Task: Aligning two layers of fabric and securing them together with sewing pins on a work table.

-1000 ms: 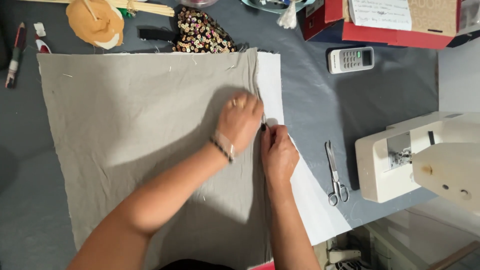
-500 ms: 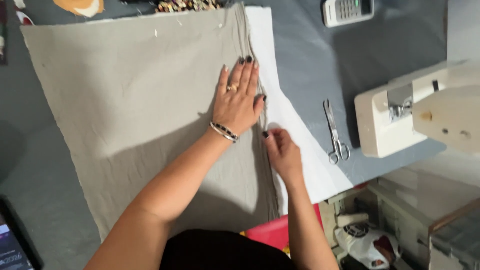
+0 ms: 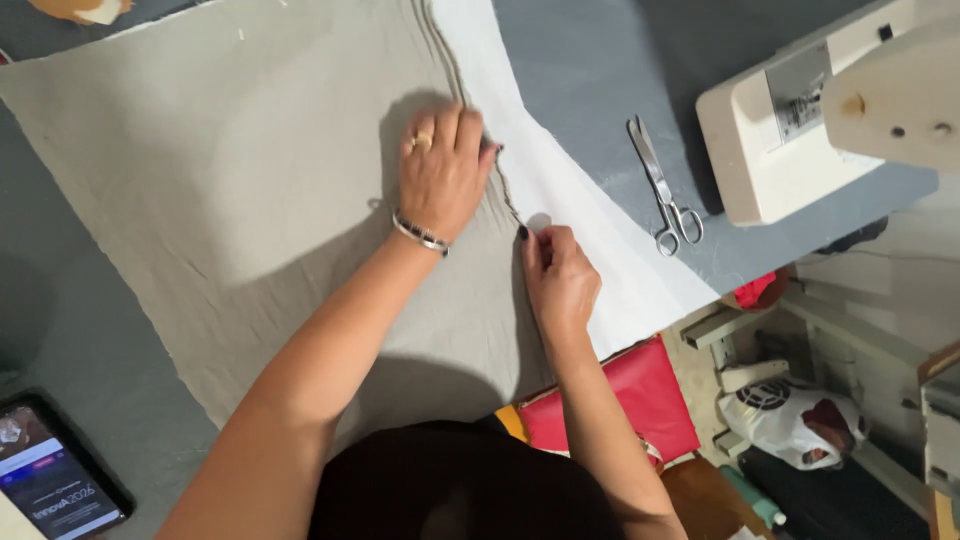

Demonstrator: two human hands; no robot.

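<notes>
A large grey-beige cloth (image 3: 230,180) lies flat on a grey table (image 3: 600,60), overlapping a white cloth (image 3: 590,230) along its right edge. My left hand (image 3: 445,170), with a ring and a beaded bracelet, presses flat on the grey cloth beside that folded edge. My right hand (image 3: 555,270) pinches the edge of the cloth between thumb and fingers, just below and to the right of the left hand.
Metal scissors (image 3: 662,190) lie on the table right of the white cloth. A cream sewing machine (image 3: 830,110) stands at the top right. A phone (image 3: 55,480) with a lit screen lies at the bottom left. A red cushion (image 3: 620,400) and floor clutter sit below the table edge.
The view has shifted down and closer. Both hands have worked further down the cloth's edge; my left hand stays flat, my right hand keeps pinching the seam.
</notes>
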